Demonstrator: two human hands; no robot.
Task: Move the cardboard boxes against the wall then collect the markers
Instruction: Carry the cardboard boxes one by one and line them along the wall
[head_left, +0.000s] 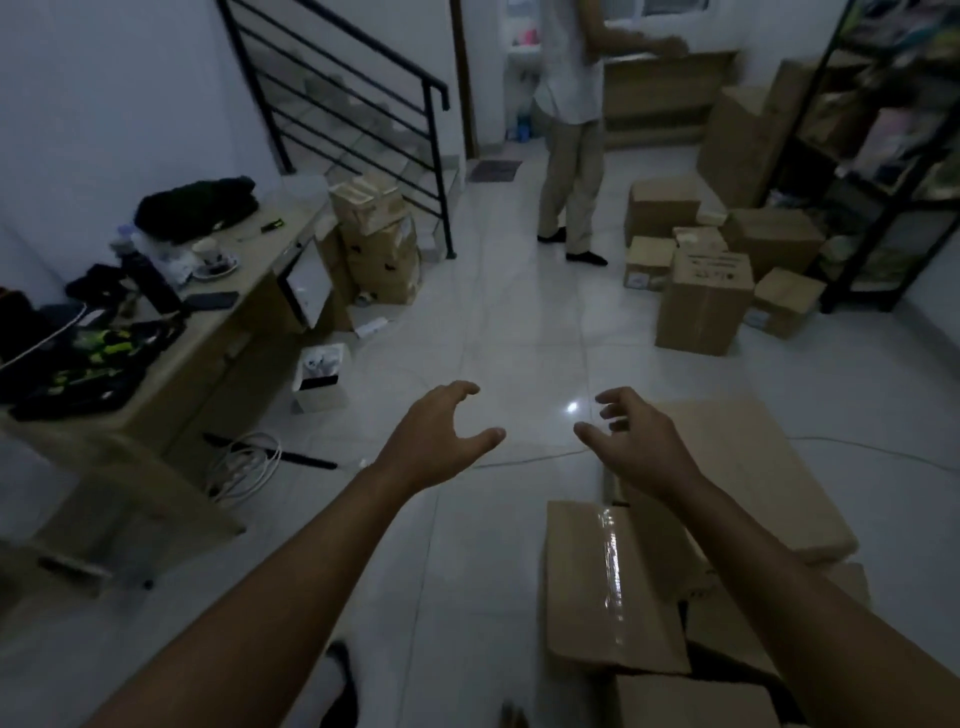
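**Empty hands over a floor of boxes**

Both hands were out in front of the person, fingers spread and curled, grasping nothing. The left hand (441, 434) hung above bare tile (467, 322); the right hand (631, 441) hovered over the near edge of a flat carton (753, 467) lying on the floor at the lower right. Just before that lay a taped box (608, 587), a shiny strip of clear tape running down its top, with more cardboard tucked close around it.

A second cluster of boxes (704, 296) stood well apart by the black shelf (852, 208), and a stack (382, 244) sat beside the stair rail (363, 104). Another person (569, 130) stood near the far doorway. No markers could be made out in the dim light.

The boxes looked stiff but crushable, and their weight could not be judged; the sealed ones probably held goods. The tape would likely be slick, so the sounder hold seemed to be at opposite bottom edges or corners. The flat carton might flex if lifted from one end.

Dark print showed on the tall box by the shelf, too blurred to read. No brand was legible anywhere.
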